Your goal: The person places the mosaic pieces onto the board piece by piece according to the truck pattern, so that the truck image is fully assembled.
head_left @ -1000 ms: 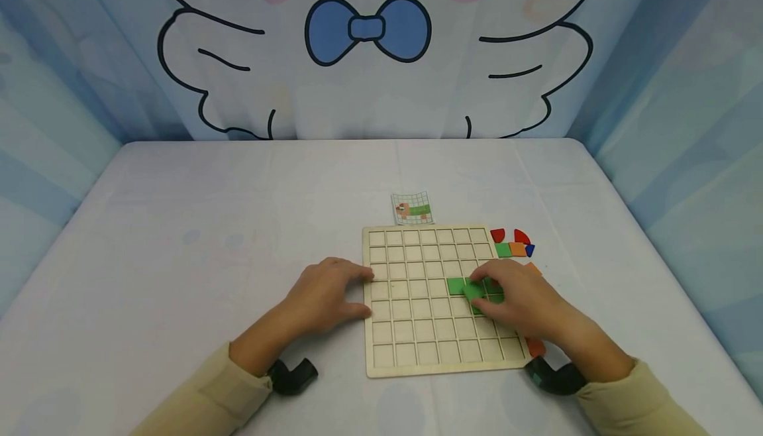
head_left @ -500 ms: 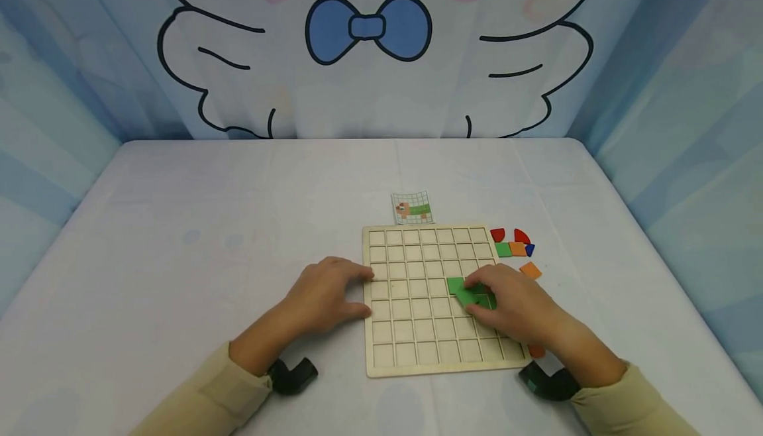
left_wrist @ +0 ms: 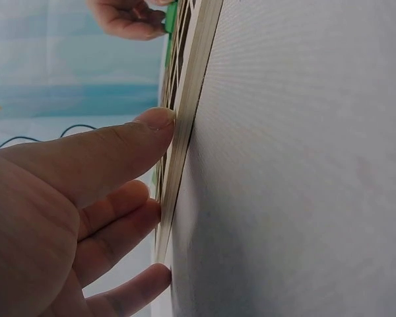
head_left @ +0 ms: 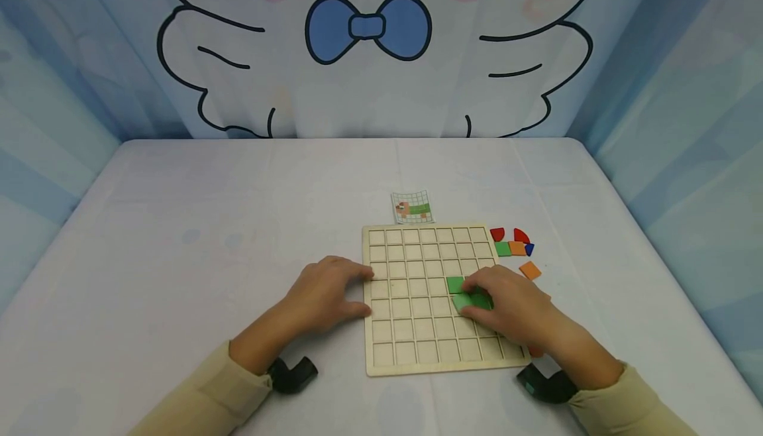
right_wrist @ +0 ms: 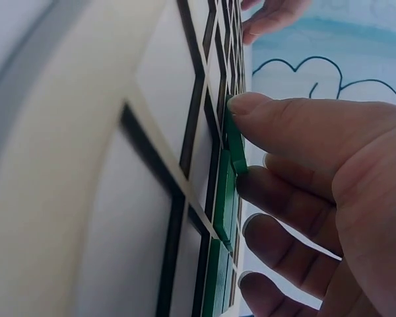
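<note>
A wooden grid board [head_left: 411, 350] lies flat on the table. My left hand [head_left: 324, 295] rests against its left edge, thumb and fingertips touching the rim with fingers fairly straight. My right hand [head_left: 517, 305] is over the board's right half, pinching a green square tile [head_left: 461, 301] between thumb and index finger. In the right wrist view the held tile [right_wrist: 235, 142] sits slightly tilted at the grid, and other green tiles [right_wrist: 222, 198] lie in cells nearer the camera. One green tile [head_left: 455, 284] fills the cell just above the pinched one. My right fingers partly hide the remaining green tiles.
A small picture card [head_left: 412, 208] with a green and orange figure lies behind the board. Right of the board are red pieces [head_left: 521, 236], a green square [head_left: 503, 249], orange squares [head_left: 530, 270] and a blue piece [head_left: 529, 249]. An orange-red piece shows partly below my right wrist.
My right hand has shifted slightly left with the green tile, which has turned from a slanted position to line up closer with the grid. My left hand stays at the board's edge.
</note>
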The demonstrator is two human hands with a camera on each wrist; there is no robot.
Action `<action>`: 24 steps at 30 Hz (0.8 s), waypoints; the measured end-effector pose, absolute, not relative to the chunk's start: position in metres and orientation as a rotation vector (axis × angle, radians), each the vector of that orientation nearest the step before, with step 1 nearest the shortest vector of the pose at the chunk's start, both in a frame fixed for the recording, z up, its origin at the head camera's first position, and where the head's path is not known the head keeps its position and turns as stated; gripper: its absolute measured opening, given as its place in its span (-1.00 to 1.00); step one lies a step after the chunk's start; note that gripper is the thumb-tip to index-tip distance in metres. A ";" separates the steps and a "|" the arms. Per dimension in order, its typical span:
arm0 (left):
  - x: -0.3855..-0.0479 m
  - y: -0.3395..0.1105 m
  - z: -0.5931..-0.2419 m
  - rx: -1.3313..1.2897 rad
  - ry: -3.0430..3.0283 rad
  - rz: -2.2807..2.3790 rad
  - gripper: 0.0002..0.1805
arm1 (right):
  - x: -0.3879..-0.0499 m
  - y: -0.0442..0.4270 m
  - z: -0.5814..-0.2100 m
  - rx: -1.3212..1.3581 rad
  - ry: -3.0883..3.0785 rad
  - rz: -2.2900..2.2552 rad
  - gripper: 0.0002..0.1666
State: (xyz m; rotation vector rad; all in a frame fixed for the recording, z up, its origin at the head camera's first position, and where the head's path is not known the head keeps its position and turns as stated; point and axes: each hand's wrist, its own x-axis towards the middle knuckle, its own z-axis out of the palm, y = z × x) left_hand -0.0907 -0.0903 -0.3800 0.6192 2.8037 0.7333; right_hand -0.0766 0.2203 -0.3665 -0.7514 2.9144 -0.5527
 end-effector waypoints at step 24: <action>-0.091 -0.091 -0.380 0.621 2.804 0.742 -0.43 | -0.074 0.221 -0.367 -0.774 2.910 -0.594 -0.70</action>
